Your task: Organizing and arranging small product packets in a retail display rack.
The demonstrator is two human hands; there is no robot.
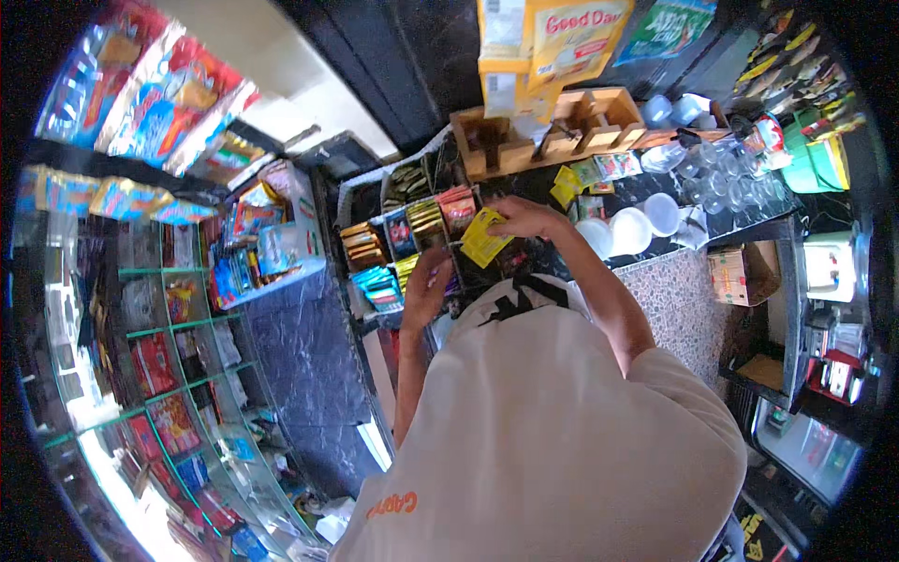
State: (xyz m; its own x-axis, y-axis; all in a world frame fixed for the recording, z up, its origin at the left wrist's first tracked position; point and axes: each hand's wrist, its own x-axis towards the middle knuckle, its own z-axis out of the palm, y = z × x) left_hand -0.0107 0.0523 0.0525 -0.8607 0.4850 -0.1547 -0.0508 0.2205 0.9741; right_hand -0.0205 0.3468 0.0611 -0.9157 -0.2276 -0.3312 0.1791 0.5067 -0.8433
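Note:
My right hand [528, 217] grips yellow sachets [484, 237] over the right side of a divided tray [359, 181]. My left hand [426, 286] hovers at the tray's front compartments, its palm blurred; whether anything is between its fingers is hard to tell. Upright rows fill the tray: orange sachets [362, 243], gold sachets [425, 220], red sachets [457, 208] and teal sachets [379, 286]. Dark green sachets [407, 185] stand in a back compartment. More yellow sachets [565, 186] lie on the black counter to the right of the tray, beyond my right hand.
Behind the tray stands a wooden compartment box [484, 167]. White round containers [630, 232] and clear glasses [734, 172] occupy the counter at right. Snack packets [579, 42] hang overhead. At left are a white basket [307, 263] of packets and a glass-shelved display [182, 327].

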